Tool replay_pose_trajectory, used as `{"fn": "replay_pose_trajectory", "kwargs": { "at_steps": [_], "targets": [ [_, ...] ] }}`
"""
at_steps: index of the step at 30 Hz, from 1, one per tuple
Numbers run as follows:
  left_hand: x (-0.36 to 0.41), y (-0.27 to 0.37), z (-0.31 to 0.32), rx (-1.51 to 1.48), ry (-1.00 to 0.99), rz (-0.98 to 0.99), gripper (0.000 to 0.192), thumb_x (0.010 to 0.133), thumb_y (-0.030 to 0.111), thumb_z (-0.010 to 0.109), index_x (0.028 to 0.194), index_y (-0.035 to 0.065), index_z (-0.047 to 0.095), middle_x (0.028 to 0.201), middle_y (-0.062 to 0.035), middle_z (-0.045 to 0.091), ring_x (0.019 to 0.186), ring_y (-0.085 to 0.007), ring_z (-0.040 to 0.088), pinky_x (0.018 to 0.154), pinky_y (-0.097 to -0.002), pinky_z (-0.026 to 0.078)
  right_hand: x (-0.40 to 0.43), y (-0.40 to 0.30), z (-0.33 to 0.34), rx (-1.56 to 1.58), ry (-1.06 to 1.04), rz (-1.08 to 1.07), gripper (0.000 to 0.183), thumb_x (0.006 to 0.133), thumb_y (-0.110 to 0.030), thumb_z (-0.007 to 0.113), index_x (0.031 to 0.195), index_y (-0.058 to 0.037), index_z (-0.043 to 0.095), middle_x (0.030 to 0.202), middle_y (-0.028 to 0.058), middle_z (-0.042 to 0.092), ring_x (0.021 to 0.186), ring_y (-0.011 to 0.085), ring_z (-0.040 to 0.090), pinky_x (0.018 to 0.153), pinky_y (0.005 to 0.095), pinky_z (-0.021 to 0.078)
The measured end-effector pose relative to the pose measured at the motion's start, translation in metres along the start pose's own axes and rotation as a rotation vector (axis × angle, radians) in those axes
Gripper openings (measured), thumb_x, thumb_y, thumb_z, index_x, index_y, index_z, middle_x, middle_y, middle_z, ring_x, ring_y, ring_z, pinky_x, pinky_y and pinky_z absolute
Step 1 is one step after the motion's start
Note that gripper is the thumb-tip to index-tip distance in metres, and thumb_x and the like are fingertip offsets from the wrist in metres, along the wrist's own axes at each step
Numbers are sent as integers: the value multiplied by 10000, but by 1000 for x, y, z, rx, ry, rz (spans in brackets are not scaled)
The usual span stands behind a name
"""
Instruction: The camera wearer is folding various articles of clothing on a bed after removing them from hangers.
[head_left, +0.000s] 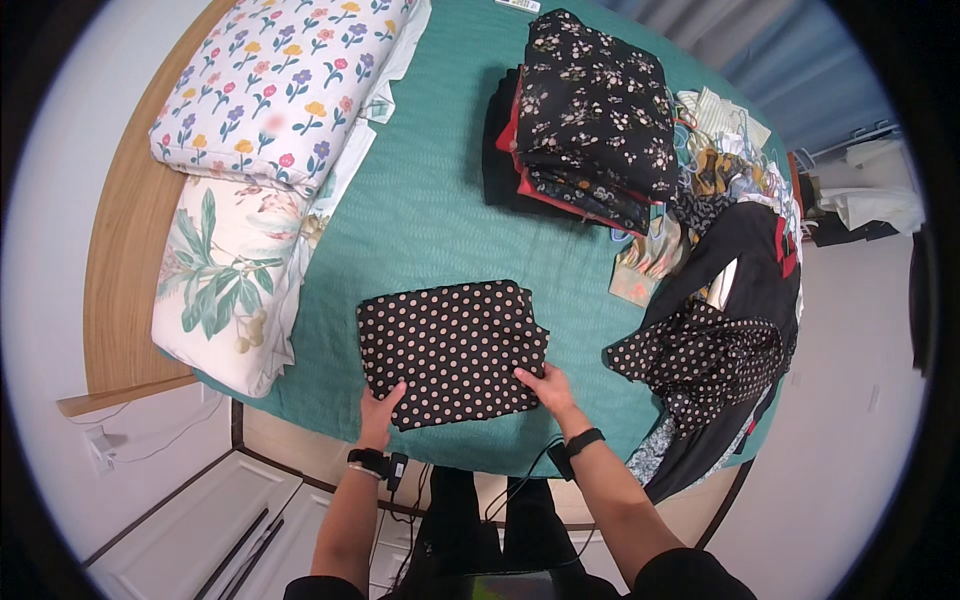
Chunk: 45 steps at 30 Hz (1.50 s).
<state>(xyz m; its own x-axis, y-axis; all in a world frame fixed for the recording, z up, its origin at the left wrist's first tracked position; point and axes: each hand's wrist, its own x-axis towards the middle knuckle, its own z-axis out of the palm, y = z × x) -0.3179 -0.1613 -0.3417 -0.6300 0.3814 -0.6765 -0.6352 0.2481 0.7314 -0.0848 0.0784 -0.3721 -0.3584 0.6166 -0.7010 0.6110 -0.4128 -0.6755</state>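
Note:
A black garment with beige polka dots (454, 352) lies folded into a rough rectangle near the front edge of the bed. My left hand (381, 411) grips its lower left corner, thumb on top and fingers beneath. At the lower right side my right hand (549, 386) holds it the same way, with the thumb over the cloth. The fingers of both hands are partly hidden under the fabric. Further back stands a stack of folded clothes, topped by a black floral garment (596, 105), with red and dark cloth showing below.
Green bedding (427, 210) covers the bed. Pillows, one with small flowers (277, 90) and one with large leaves (225, 277), lie by the wooden headboard (124, 262). On the right are a loose polka-dot garment (697, 352), black clothing (750, 232) and several hangers. Cables (525, 476) hang near my wrists.

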Motion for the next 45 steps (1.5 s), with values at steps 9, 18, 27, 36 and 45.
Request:
{"fn": "replay_pose_trajectory", "kwargs": {
  "at_steps": [9, 18, 27, 36, 45],
  "targets": [
    [-17, 41, 29, -27, -145, -320, 683, 677, 65, 770, 1225, -96, 394, 1196, -191, 522, 1064, -221, 569, 888, -321, 502, -19, -6, 18, 272, -103, 150, 532, 659, -133, 821, 1099, 53, 587, 1060, 97, 648, 903, 180, 622, 795, 308, 508],
    [-42, 38, 24, -98, -113, -195, 625, 697, 72, 748, 1180, -108, 394, 1019, -168, 597, 845, -227, 647, 693, -300, 562, -47, 20, -10, -211, 84, -2, 488, 734, -366, 739, 966, 53, 648, 882, 101, 690, 743, 216, 644, 669, 334, 501],
    [-117, 27, 90, -465, -119, -355, 292, 903, 155, 577, 1106, -54, 560, 1064, -109, 642, 901, -188, 658, 750, -291, 558, -146, -23, 21, 955, -774, 678, 791, 763, -656, 575, 1242, -34, 478, 1286, 144, 529, 1226, 265, 472, 1034, 577, 287],
    [-157, 0, 137, -606, -122, -403, 250, 913, 125, 564, 1135, 8, 554, 1088, -95, 630, 986, -188, 627, 834, -299, 524, -132, -55, 17, 1180, -204, 531, 438, 791, -217, 717, 1158, -42, 556, 1137, 117, 615, 986, 287, 620, 841, 451, 522],
    [-177, 19, 109, -2, -916, -319, 392, 908, 65, 551, 1271, -34, 441, 1339, -144, 457, 1231, -238, 474, 1019, -343, 397, -203, -159, -70, 967, -99, 59, 340, 779, -20, 679, 1090, 0, 544, 1029, 112, 646, 887, 228, 653, 728, 371, 556]
  ]
}}
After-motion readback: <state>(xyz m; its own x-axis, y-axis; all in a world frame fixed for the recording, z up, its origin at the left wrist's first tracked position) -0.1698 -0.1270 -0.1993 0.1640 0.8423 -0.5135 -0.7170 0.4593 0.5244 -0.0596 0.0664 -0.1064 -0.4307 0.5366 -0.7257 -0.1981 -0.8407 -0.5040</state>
